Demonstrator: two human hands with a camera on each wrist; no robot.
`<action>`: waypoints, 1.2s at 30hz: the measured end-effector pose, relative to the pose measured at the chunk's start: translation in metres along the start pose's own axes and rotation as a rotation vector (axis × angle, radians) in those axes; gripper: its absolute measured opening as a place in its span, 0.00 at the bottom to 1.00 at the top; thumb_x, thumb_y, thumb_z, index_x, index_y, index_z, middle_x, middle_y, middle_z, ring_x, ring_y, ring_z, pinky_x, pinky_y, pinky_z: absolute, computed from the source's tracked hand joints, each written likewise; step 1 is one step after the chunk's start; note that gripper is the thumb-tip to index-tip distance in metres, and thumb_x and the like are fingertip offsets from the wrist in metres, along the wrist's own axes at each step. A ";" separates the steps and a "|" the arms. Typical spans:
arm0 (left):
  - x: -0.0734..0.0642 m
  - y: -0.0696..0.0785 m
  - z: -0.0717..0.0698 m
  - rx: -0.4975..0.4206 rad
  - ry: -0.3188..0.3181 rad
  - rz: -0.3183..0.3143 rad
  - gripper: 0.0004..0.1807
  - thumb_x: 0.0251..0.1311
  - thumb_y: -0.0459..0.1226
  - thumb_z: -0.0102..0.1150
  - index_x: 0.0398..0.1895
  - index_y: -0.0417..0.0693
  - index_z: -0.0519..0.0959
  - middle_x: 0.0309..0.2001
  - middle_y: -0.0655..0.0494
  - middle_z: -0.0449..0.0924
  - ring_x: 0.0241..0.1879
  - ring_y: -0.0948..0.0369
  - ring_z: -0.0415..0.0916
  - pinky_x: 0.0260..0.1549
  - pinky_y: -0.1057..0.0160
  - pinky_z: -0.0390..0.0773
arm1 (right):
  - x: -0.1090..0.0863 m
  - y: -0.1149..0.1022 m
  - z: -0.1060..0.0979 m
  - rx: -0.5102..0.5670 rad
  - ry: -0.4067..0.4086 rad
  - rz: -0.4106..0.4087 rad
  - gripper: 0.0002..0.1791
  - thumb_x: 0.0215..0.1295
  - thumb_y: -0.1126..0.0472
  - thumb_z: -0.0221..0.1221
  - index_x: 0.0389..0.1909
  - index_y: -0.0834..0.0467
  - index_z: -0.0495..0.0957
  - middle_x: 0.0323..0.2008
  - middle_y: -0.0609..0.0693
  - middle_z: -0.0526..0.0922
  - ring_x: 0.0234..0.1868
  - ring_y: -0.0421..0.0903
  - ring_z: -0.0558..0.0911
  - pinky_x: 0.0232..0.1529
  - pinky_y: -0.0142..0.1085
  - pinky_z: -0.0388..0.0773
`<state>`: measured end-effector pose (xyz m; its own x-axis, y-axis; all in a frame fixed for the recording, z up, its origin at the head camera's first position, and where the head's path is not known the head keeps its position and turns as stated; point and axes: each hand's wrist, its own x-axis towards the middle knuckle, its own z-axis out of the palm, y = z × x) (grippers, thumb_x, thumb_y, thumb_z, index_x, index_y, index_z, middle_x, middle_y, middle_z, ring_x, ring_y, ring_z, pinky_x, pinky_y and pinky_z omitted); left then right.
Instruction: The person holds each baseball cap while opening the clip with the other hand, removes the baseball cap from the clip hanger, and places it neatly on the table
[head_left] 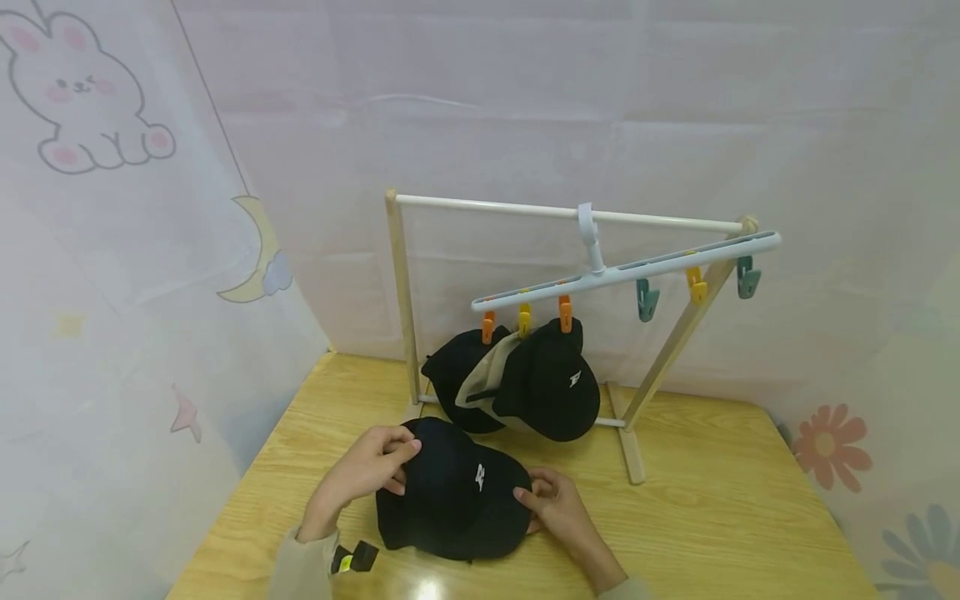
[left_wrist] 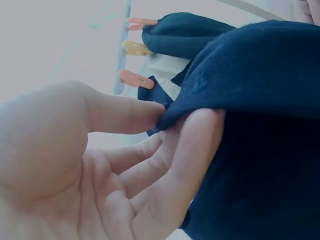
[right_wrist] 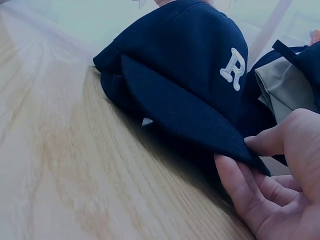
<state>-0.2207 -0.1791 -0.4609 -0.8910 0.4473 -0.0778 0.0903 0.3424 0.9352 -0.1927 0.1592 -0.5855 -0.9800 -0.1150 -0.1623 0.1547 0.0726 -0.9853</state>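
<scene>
A dark baseball cap [head_left: 442,492] with a white letter R [right_wrist: 233,69] on its front lies low over the wooden table, tilted on its side. My left hand [head_left: 369,462] pinches the fabric at the cap's left side between thumb and forefinger, which the left wrist view shows close up. At the other end my right hand [head_left: 558,508] grips the brim [right_wrist: 185,110], thumb on top and fingers beneath. Just behind, a black cap [head_left: 551,383] with a white mark, a beige cap [head_left: 483,379] and another dark cap [head_left: 453,367] hang from clips.
A wooden rack with a white rail [head_left: 487,205] stands at the back of the table [head_left: 712,500]. From it hangs a light blue hanger [head_left: 667,265], slanted. Orange and yellow clips [head_left: 566,313] hold the caps; green clips [head_left: 647,300] and a yellow clip [head_left: 697,285] hang toward the right.
</scene>
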 end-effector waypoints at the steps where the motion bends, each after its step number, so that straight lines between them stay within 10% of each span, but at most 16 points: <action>1: 0.000 0.000 0.000 0.010 0.005 -0.005 0.16 0.82 0.41 0.55 0.47 0.32 0.81 0.34 0.44 0.85 0.24 0.57 0.82 0.29 0.51 0.90 | 0.000 0.001 0.000 -0.006 0.006 -0.002 0.30 0.70 0.63 0.70 0.66 0.74 0.73 0.29 0.51 0.83 0.21 0.45 0.83 0.23 0.40 0.85; 36: -0.003 -0.002 0.008 0.285 0.212 -0.222 0.16 0.75 0.43 0.66 0.28 0.44 0.82 0.18 0.54 0.82 0.18 0.57 0.83 0.27 0.62 0.83 | -0.007 -0.006 0.001 -0.252 0.110 -0.012 0.28 0.65 0.56 0.75 0.54 0.72 0.78 0.22 0.52 0.81 0.12 0.43 0.78 0.15 0.36 0.78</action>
<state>-0.2151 -0.1743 -0.4649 -0.9718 0.1674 -0.1663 -0.0214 0.6394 0.7686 -0.1866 0.1584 -0.5783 -0.9914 -0.0105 -0.1308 0.1207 0.3176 -0.9405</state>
